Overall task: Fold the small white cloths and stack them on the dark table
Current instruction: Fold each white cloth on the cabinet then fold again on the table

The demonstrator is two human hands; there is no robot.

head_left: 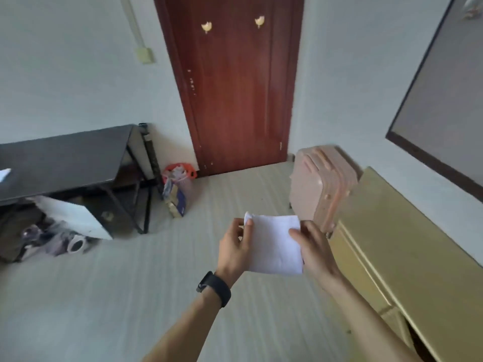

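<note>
A small white cloth (pixel 274 244), seemingly folded, is pinched in mid-air by the left hand (pixel 235 246) and right hand (pixel 313 246), well apart from the dark table (pixel 65 158). Possibly one white piece (pixel 4 174) is already laid there; stacking is left.

The white cloth (pixel 274 244) is looking soft and matt. The door (pixel 235 87) is gleaming as glossy reddish wood. The counter (pixel 65 158) is looking dark, smooth and matt. The suitcase (pixel 318 184) is showing ribbed pink plastic.
</note>
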